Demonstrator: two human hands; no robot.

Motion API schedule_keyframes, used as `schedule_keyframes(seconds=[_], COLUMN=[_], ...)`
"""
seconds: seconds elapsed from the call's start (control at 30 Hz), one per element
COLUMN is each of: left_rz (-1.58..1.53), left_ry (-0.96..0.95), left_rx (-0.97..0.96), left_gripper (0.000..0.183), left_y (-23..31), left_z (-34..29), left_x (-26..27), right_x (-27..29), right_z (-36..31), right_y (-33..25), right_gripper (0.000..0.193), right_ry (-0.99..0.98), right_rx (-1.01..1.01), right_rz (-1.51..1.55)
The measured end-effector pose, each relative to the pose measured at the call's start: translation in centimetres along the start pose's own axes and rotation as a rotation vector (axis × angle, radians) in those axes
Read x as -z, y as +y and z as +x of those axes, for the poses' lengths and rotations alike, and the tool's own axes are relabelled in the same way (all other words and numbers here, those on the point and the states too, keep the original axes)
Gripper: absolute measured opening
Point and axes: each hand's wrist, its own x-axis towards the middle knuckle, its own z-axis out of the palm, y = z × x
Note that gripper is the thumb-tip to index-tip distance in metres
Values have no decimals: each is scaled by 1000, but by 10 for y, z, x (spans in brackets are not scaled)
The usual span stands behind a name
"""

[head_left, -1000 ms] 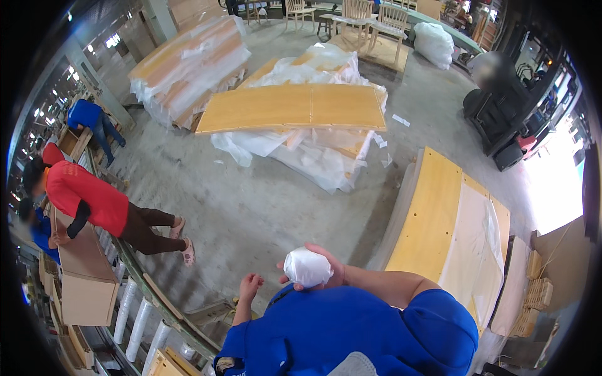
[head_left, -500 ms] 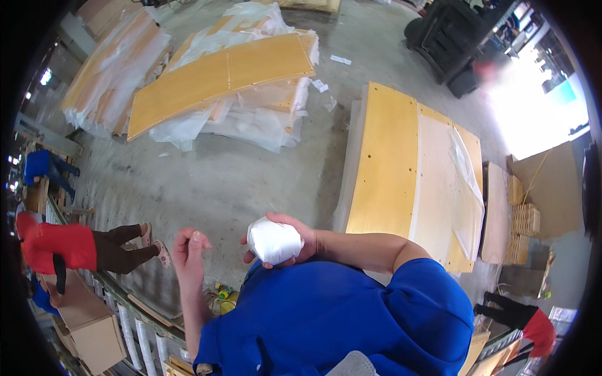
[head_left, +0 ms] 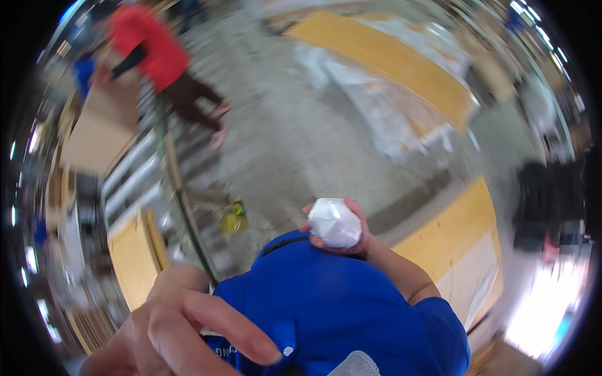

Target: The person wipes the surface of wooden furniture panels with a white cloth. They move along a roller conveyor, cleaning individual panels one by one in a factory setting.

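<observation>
My right hand (head_left: 359, 216) is wrapped round a white, roundish, shiny bundle (head_left: 337, 224), held in front of my blue shirt. What is inside its creased white cover cannot be made out. Large and close at the lower left, my left hand (head_left: 182, 319) is raised in front of my shirt. Its fingers are loosely bent and apart, one stretched toward a shirt button, and nothing shows in them. A face mask (head_left: 356, 365) hangs at the bottom edge.
A roller conveyor (head_left: 182, 207) runs along my left, with yellowish panels (head_left: 135, 250) and a cardboard box (head_left: 100, 131). A person in red (head_left: 150, 47) stands at it. Plastic-wrapped board stacks (head_left: 389, 56) lie ahead, another panel stack (head_left: 458, 244) at right. A yellow-green object (head_left: 234, 219) sits on the floor.
My view has swung left, bringing the conveyor and the person in red nearer the middle. My left hand has risen close to the camera. My right hand still holds the white bundle.
</observation>
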Motion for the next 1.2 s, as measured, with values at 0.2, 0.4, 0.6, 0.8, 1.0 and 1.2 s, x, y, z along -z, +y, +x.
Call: schedule_keyframes(seconds=[0.2, 0.4, 0.6, 0.8, 1.0, 1.2], left_rz=[225, 540, 983, 1497, 1906, 2323], left_ry=[204, 252, 421, 699, 970, 1217], left_rx=[-313, -492, -595, -618, -596, -583], left_gripper=[32, 35, 37, 32, 28, 24], left_y=[66, 114, 108, 87, 46, 19], left_z=[-90, -167, -172, -139, -113, -90], left_x=[26, 4, -54, -101, -132, -182], right_x=[-13, -20, -22, -30, 8, 9], right_z=[88, 146, 183, 214, 213, 206], right_y=[38, 76, 78, 76, 83, 118], right_gripper=[82, 80, 81, 81, 80, 79], right_ry=[19, 50, 40, 52, 83, 146], right_rx=[-423, -836, -1186, -1464, -1718, -1993], right_rz=[-74, 38, 77, 33, 113, 59])
